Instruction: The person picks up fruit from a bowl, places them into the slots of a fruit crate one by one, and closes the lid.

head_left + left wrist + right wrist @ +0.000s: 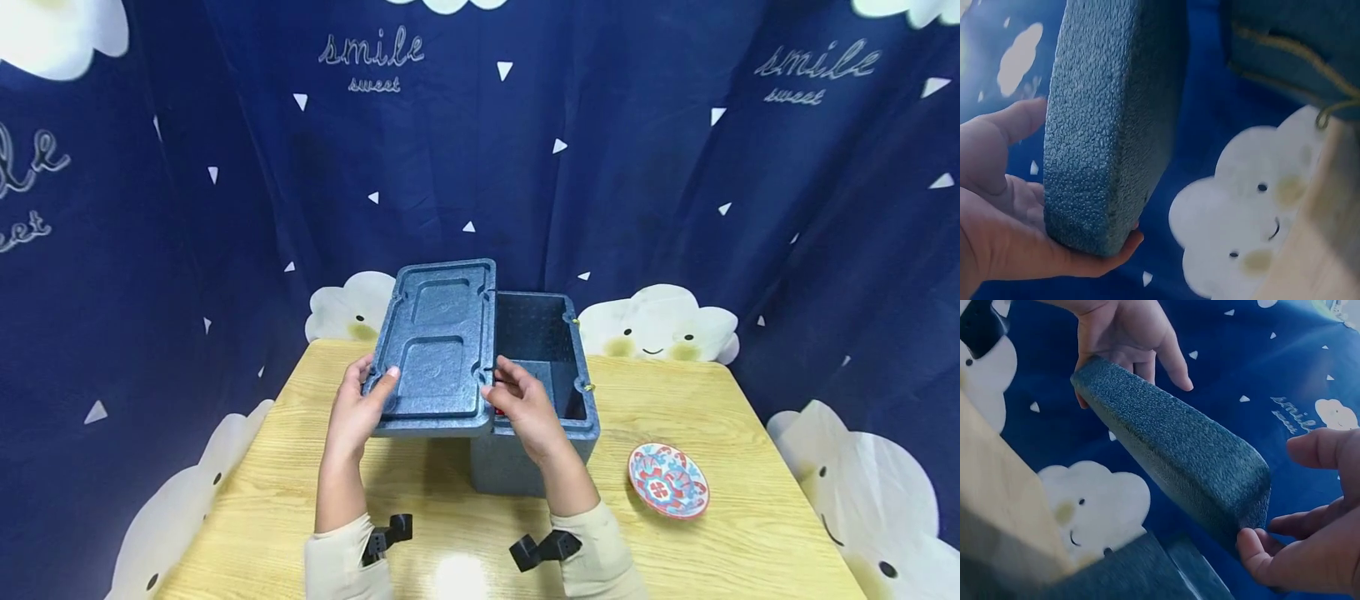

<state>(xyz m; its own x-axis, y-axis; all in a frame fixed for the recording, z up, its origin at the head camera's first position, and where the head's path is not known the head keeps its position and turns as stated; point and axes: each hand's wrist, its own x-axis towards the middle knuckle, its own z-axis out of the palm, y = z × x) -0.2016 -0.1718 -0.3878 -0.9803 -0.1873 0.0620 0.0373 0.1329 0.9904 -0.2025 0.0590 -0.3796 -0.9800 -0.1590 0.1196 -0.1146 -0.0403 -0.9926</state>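
A dark blue-grey foam box lid [438, 350] is held slightly tilted above the table, left of its box and partly over its opening. My left hand [358, 408] grips the lid's near left edge, thumb on top and fingers underneath, as the left wrist view shows with the lid's rough side [1088, 125]. At the near right corner is my right hand [525, 408]. In the right wrist view its fingertips [1254, 550] touch the lid, while the thumb stands apart from it. The open foam box [517, 462] stands behind; something small and red shows beside my right fingers.
A patterned red, blue and white bowl [668, 481] sits on the wooden table [712, 400] to the right of the box. Yellow cord loops [588, 387] hang at the box's right rim. A navy curtain [645, 192] with white clouds surrounds the table.
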